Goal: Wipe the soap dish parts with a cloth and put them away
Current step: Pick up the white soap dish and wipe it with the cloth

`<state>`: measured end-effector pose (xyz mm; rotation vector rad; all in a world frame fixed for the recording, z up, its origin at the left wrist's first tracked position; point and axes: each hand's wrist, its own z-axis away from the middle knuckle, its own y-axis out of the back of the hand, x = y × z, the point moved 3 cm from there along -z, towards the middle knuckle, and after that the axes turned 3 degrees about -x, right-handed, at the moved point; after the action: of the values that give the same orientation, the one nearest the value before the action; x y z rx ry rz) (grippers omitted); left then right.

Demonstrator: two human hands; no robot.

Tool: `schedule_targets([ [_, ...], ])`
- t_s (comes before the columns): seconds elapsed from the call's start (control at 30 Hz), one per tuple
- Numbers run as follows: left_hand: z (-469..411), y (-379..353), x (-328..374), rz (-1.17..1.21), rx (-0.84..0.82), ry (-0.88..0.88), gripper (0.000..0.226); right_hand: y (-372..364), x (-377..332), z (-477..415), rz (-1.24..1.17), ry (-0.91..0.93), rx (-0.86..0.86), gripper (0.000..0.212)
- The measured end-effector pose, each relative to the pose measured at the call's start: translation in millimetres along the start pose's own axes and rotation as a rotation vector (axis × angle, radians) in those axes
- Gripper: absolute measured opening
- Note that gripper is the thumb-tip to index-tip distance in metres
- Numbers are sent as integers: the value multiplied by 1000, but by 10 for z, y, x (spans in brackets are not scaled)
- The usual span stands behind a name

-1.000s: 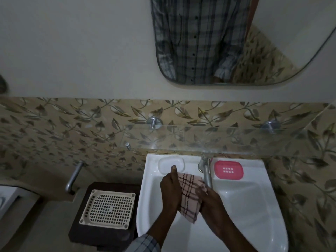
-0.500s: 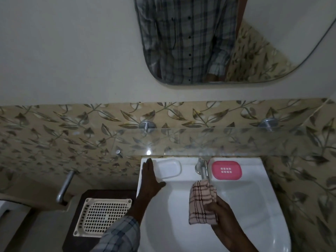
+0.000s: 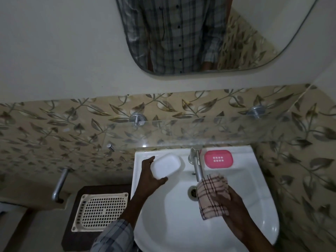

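A white soap dish part [image 3: 166, 165] is tilted up at the sink's back left ledge, and my left hand [image 3: 151, 176] grips it between thumb and fingers. A pink soap dish part [image 3: 218, 159] with small drain holes lies flat on the back right ledge. My right hand [image 3: 225, 202] holds a checked cloth [image 3: 211, 195] over the basin, just right of the drain.
The white sink [image 3: 254, 206] has a chrome tap [image 3: 196, 164] at the back middle. A glass shelf [image 3: 181, 135] hangs over the ledge. A cream perforated tray [image 3: 100, 210] lies on a dark stand left of the sink. A metal handle [image 3: 61, 184] sticks out further left.
My left hand went from the cloth to the white dish part, first lying flat beside it, and now grips and tilts it. My right hand keeps the cloth alone.
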<state>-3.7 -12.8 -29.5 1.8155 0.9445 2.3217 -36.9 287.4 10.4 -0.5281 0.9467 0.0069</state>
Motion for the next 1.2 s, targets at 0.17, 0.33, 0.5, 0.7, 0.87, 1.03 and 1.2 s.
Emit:
schedule_targets([
  [0.17, 301, -70, 262, -37, -9, -90, 89, 22, -351, -98, 215, 79, 45, 48],
  [0.33, 434, -69, 497, -163, -79, -280, 87, 3, -621, -260, 220, 83, 71, 35],
  [0.5, 595, -114, 689, -390, -193, -446, 95, -66, -717, -293, 212, 65, 36, 35],
  [0.7, 724, -302, 1008, -555, -378, -564, 114, -69, -645, -244, 172, 77, 21, 36],
  [0.87, 741, -315, 1118, -462, -385, -653, 92, -3, -583, -174, 153, 70, 10, 40],
  [1.03, 641, -159, 1048, -73, -191, -397, 84, 134, -560, -123, 167, 51, 65, 45],
  [1.2, 639, -125, 865, 360, -151, -50, 81, 227, -509, -84, 121, 24, 85, 43],
])
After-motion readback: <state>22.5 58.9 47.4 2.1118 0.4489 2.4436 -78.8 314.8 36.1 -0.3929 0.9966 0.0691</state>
